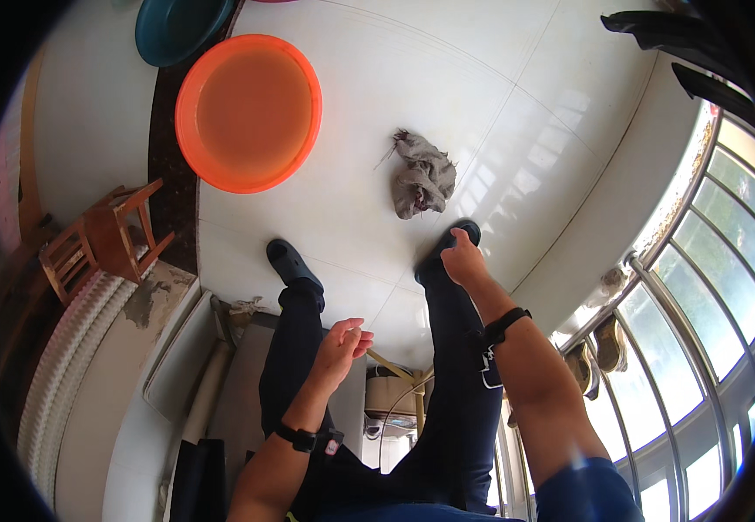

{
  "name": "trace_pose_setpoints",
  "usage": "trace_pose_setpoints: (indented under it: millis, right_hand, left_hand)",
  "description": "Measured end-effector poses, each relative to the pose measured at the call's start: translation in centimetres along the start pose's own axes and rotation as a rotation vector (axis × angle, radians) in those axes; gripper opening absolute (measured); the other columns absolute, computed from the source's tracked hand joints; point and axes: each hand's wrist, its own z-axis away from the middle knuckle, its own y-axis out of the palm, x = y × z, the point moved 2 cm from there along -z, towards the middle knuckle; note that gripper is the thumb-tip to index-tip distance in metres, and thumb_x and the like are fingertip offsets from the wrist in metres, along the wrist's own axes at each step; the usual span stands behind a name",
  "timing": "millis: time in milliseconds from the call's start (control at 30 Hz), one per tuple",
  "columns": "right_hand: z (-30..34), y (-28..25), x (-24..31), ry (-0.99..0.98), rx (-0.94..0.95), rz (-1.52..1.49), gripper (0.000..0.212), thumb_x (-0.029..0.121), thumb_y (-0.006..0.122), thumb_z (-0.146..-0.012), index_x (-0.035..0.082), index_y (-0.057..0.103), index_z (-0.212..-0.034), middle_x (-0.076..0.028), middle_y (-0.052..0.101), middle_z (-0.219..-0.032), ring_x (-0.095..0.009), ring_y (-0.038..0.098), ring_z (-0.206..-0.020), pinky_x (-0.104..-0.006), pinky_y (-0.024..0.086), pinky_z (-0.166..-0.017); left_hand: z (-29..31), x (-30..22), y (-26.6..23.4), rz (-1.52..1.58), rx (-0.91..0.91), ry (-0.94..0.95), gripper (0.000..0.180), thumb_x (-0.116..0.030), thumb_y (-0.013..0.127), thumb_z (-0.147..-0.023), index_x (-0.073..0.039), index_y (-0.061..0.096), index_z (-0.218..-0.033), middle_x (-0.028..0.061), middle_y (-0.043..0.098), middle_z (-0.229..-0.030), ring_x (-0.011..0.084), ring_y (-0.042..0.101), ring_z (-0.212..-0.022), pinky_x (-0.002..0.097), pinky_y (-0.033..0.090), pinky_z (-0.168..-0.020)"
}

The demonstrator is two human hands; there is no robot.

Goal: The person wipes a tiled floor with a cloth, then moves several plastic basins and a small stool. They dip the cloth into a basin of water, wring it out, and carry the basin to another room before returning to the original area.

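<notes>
My left hand (341,350) hovers above my left leg, its fingers loosely bent and apart, with nothing in it. My right hand (464,261) is over my right foot, curled closed with one finger pointing forward; no object shows in it. A crumpled grey-brown cloth (425,178) with frayed edges lies on the white tiled floor, just beyond my right hand and apart from it. Farther off to the left stands an orange basin (187,130) holding cloudy water.
A teal basin (177,35) stands past the orange one, at the dark floor strip. At left, a small wooden stool (114,235) is beside a white ribbed hose. Metal railings (669,339) and a window line the right side, with shoes (610,344) by them. I wear dark slippers (286,259).
</notes>
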Motion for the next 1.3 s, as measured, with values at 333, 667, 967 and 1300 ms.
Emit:
trace_pose_setpoints:
  millis: [333, 667, 967, 1300]
  right_hand:
    - [-15.4, 8.3, 6.0, -0.117, -0.243, 0.393, 0.111, 0.042, 0.085, -0.079, 0.019, 0.017, -0.164, -0.027, 0.022, -0.164, -0.051, 0.021, -0.151, -0.0570, 0.046, -0.111]
    - [-19.0, 15.8, 7.3, 0.029, -0.382, 0.099, 0.100, 0.031, 0.079, -0.075, 0.005, 0.027, -0.156, -0.030, 0.048, -0.142, -0.047, 0.056, -0.125, -0.0478, 0.049, -0.106]
    - [-18.4, 25.0, 22.6, -0.169, -0.228, -0.045, 0.095, 0.043, 0.075, -0.079, -0.008, 0.033, -0.147, -0.033, 0.065, -0.122, -0.048, 0.063, -0.116, -0.0504, 0.051, -0.101]
    - [-13.8, 37.3, 36.1, -0.636, 0.009, 0.097, 0.064, 0.047, 0.070, -0.090, 0.014, 0.053, -0.142, -0.016, 0.066, -0.126, -0.038, 0.064, -0.115, -0.0499, 0.055, -0.094]
  left_hand:
    - [-8.1, 4.1, -6.6, 0.189, -0.020, -0.098, 0.039, -0.027, 0.049, -0.111, -0.003, 0.052, -0.141, 0.0137, 0.070, -0.118, 0.0180, 0.068, -0.108, 0.0315, 0.054, -0.097]
    - [-7.5, -1.1, -8.2, 0.436, 0.167, 0.017, 0.043, -0.032, 0.047, -0.112, -0.004, 0.049, -0.145, 0.0132, 0.068, -0.124, 0.0203, 0.066, -0.116, 0.0367, 0.051, -0.106]
    - [-6.1, -2.9, -11.9, 0.505, 0.194, 0.097, 0.045, -0.033, 0.046, -0.112, -0.004, 0.046, -0.147, 0.0138, 0.068, -0.126, 0.0212, 0.065, -0.119, 0.0373, 0.049, -0.107]
    - [-3.8, -4.0, -19.2, 0.677, 0.131, 0.192, 0.047, -0.034, 0.046, -0.112, -0.002, 0.045, -0.147, 0.0153, 0.067, -0.127, 0.0227, 0.065, -0.118, 0.0393, 0.049, -0.107]
